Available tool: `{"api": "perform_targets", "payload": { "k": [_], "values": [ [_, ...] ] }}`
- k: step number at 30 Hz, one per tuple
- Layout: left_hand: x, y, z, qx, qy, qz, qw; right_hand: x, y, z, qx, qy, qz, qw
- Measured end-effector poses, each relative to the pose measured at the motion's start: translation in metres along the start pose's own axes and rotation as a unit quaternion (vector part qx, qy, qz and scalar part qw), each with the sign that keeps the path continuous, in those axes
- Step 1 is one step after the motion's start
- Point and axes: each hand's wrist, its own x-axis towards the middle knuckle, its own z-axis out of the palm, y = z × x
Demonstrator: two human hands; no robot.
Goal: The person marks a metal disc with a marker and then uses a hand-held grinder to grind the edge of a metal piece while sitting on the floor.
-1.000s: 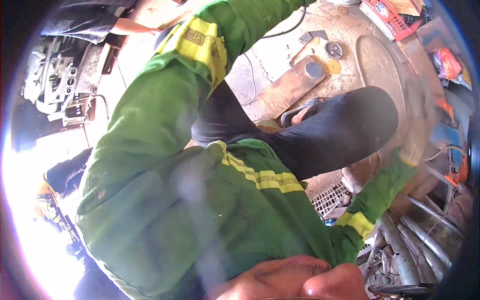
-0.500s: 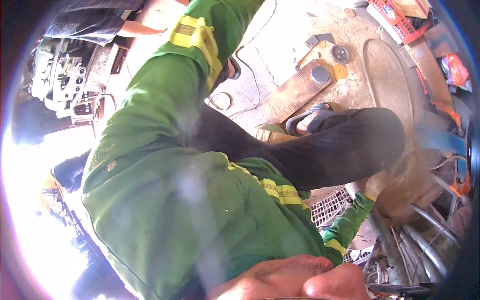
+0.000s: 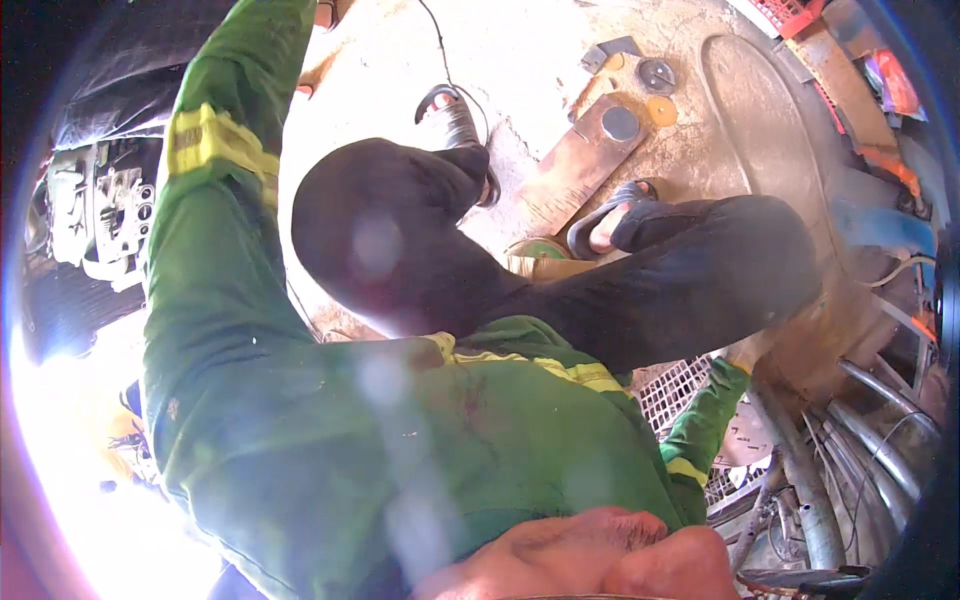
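Note:
My left arm, in a green sleeve (image 3: 225, 240) with a yellow band, stretches toward the far left. Its hand lies beyond the upper edge of the picture. On my right, the other green sleeve (image 3: 705, 420) reaches down beside my bent knee. Its cuff ends behind my thigh, and the right hand cannot be seen there. Nearest to that arm is a pale plastic crate (image 3: 672, 393) with a grid of holes. In front of my feet lies a flat brownish plate (image 3: 572, 178) with a grey disc (image 3: 620, 123) on it.
Beyond the plate are a dark round part (image 3: 656, 75), a yellow disc (image 3: 660, 111) and dark blocks (image 3: 611, 52). Metal pipes (image 3: 874, 450) crowd the right, below a red basket (image 3: 778, 14). Engine-like metal parts (image 3: 122, 215) stand at left. A thin cable (image 3: 437, 38) crosses the floor.
My left arm has swung leftward, away from in front of my legs. My left knee and foot now show. The right arm stays nearly where it was.

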Motion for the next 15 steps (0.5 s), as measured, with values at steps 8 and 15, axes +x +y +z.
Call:
{"api": "perform_targets", "payload": {
  "k": [8, 15],
  "values": [
    [-0.083, 0.031, 0.018, -0.052, -0.039, 0.040, 0.997, 0.034, -0.032, 0.005, -0.293, 0.041, -0.148, 0.944],
    [-0.112, 0.088, 0.029, -0.174, -0.255, -0.153, 0.939, -0.008, -0.089, -0.004, -0.126, 0.109, -0.103, 0.981]
  ]
}}
